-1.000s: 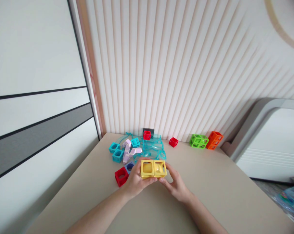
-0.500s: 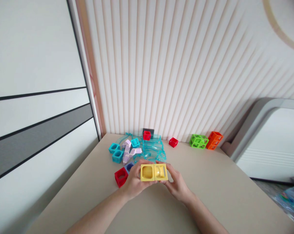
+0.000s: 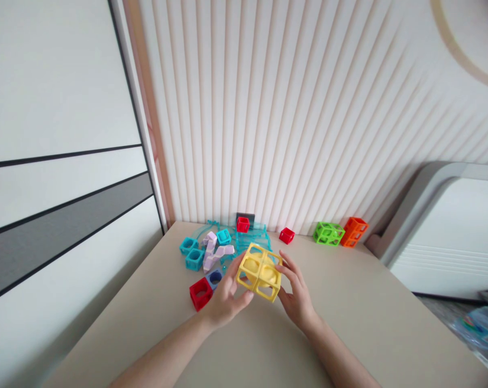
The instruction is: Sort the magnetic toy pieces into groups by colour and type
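A yellow open-framed toy block [image 3: 261, 274], made of two joined cubes with rounded hollows inside, is held tilted above the table. My left hand [image 3: 224, 302] grips its left side, with the thumb along the lower edge and the other fingers partly hidden behind it. On the right side, the fingers of my right hand [image 3: 297, 297] rest against the block's edge. Close to my left hand lie a red cube block [image 3: 200, 293] and a blue cube block [image 3: 215, 278], side by side.
Behind sit teal blocks [image 3: 194, 260], a lilac angled piece [image 3: 215, 253] and clear teal parts [image 3: 254, 237]. Small red blocks [image 3: 286, 235], a green block [image 3: 328, 233] and an orange block [image 3: 354, 231] stand along the ribbed wall [image 3: 244, 118].
The yellow block has been turned and tilted in my hands, now showing more of its sides. My right fingers have shifted up along its right edge.
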`<state>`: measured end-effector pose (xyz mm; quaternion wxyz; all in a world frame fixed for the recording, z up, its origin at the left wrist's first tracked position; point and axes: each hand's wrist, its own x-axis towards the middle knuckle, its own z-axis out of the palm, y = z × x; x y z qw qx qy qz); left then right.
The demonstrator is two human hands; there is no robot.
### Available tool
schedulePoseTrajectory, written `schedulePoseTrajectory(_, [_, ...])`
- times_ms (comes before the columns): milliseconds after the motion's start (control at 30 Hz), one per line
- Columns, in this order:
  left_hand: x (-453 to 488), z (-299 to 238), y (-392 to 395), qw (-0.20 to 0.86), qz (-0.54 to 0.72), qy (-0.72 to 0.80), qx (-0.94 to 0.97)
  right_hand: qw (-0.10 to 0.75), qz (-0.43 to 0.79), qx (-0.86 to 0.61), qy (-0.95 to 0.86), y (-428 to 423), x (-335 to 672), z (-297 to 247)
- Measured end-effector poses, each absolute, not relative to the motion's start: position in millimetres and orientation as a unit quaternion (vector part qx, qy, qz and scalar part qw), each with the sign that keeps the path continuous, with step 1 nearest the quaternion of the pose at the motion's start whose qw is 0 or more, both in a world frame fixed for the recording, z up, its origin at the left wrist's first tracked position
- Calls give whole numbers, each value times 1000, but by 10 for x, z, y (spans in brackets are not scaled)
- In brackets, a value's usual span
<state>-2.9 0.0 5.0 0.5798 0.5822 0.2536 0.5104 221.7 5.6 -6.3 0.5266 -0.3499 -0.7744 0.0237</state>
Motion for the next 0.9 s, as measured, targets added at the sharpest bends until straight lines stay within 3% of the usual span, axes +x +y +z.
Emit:
schedulePoseTrajectory(200, [-16,126,-37,680,488,150,527,531,-9,-340,-776,74,2237,-42])
schedulePoseTrajectory(433, [24,40,-3,711,515,216,427,480,-71,-355,-799,75,2274,-104])
schedulePoseTrajectory(900, [2,123,-8,741,451,291,403,377,-29,-366,-851,63,2375,-26])
